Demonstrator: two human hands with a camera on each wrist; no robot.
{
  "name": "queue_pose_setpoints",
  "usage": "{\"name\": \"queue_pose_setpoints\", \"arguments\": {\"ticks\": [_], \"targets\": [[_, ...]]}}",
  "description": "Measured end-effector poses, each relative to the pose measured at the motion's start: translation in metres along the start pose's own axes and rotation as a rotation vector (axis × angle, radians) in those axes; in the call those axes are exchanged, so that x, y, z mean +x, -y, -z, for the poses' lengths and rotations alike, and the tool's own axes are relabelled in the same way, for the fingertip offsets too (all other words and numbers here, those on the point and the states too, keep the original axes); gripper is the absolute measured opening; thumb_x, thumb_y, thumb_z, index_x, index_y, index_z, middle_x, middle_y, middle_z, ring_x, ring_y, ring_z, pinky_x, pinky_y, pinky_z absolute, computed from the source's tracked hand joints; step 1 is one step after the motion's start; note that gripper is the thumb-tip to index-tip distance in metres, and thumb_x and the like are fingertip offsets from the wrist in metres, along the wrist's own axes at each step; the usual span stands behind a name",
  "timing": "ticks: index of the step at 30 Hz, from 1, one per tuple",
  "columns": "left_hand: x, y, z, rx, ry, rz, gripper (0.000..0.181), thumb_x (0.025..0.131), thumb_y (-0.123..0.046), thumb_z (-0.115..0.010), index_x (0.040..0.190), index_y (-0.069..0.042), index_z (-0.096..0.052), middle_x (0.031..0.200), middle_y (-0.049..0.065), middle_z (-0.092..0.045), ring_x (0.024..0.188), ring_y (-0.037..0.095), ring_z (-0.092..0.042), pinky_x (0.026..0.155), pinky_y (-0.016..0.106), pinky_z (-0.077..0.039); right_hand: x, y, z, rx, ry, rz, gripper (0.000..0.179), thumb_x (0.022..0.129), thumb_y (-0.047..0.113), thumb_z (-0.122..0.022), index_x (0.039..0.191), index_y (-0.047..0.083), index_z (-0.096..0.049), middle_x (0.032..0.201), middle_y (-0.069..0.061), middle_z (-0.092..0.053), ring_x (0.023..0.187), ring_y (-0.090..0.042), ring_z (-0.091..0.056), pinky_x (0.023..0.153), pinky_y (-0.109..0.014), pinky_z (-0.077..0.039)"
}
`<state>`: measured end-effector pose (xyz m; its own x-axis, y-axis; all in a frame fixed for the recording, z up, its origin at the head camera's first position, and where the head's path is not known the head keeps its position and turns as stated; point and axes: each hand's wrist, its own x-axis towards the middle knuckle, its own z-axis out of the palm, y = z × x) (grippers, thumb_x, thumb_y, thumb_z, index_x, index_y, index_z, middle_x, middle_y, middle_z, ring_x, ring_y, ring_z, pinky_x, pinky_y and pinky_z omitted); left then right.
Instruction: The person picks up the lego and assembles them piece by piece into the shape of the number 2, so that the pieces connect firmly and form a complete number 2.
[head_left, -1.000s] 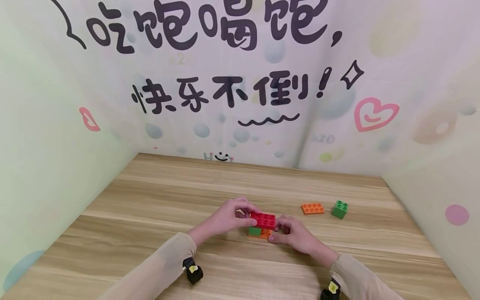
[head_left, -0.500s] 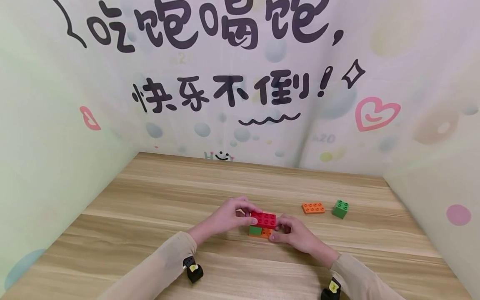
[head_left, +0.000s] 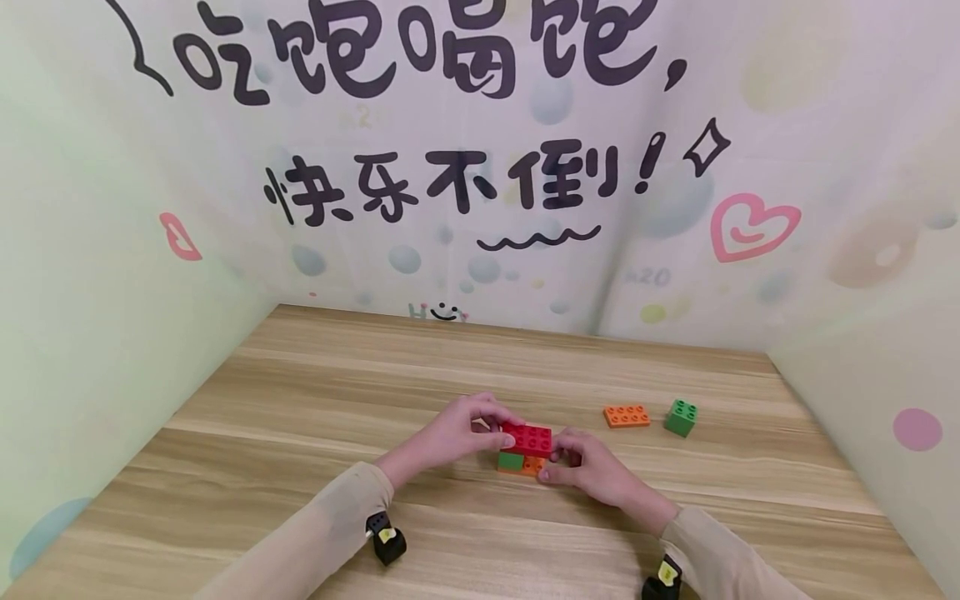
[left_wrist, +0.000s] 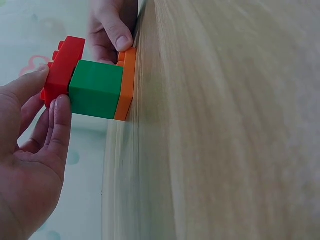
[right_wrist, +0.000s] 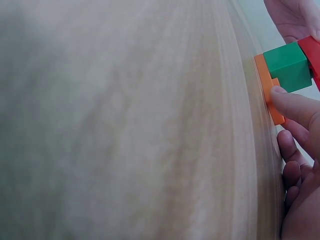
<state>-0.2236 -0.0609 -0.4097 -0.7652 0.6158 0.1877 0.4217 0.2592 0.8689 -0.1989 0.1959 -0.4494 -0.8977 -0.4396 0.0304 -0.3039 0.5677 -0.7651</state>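
Observation:
A small stack stands on the table in front of me. Its base is a flat orange brick (head_left: 533, 466), with a green block (left_wrist: 97, 90) on the base's left half. On top of the green block lies a red studded brick (head_left: 534, 440), which reaches out to the right over the base's bare studs. A thin dark line shows between red and green in the left wrist view. My left hand (head_left: 457, 433) pinches the red brick between thumb and fingers. My right hand (head_left: 592, 475) holds the right end of the orange brick, its thumb on the studs.
Behind and to the right of the stack lie a loose flat orange brick (head_left: 627, 417) and a green block (head_left: 681, 418). The wooden table (head_left: 337, 367) ends at a printed cloth wall (head_left: 360, 275) at the back. Side walls stand left and right.

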Motion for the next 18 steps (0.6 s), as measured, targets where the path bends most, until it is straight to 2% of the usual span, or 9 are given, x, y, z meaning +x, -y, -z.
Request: {"name": "queue_pose_setpoints", "arguments": {"ticks": [7, 14, 18], "targets": [[-0.0005, 0.0015, -0.0003, 0.000, -0.005, 0.003, 0.026, 0.089, -0.016, -0.074, 0.114, -0.010, -0.074, 0.102, 0.010, -0.064, 0.092, 0.013, -0.058, 0.081, 0.020, -0.056, -0.0004, 0.0000, 0.0000, 0.006, -0.004, 0.011, 0.018, 0.084, 0.028, -0.078, 0.090, 0.015, -0.068, 0.088, -0.001, -0.056, 0.076, -0.013, -0.043, 0.063, -0.022, -0.033], [-0.0011, 0.0009, -0.0019, 0.008, -0.015, -0.004, 0.026, 0.089, -0.016, -0.074, 0.114, -0.010, -0.074, 0.100, 0.011, -0.063, 0.090, 0.010, -0.057, 0.080, 0.020, -0.056, 0.0000, -0.0012, -0.0002, -0.001, -0.007, 0.004, 0.017, 0.084, 0.030, -0.078, 0.091, 0.017, -0.069, 0.088, 0.001, -0.056, 0.075, -0.013, -0.044, 0.063, -0.021, -0.034], [-0.0002, 0.0016, -0.0023, 0.019, -0.013, -0.004, 0.026, 0.089, -0.016, -0.074, 0.114, -0.011, -0.074, 0.101, 0.010, -0.064, 0.090, 0.009, -0.058, 0.081, 0.020, -0.056, -0.0003, -0.0030, 0.0000, -0.003, -0.015, 0.029, 0.019, 0.084, 0.029, -0.079, 0.092, 0.015, -0.069, 0.088, -0.001, -0.057, 0.075, -0.013, -0.043, 0.063, -0.021, -0.033]]}}
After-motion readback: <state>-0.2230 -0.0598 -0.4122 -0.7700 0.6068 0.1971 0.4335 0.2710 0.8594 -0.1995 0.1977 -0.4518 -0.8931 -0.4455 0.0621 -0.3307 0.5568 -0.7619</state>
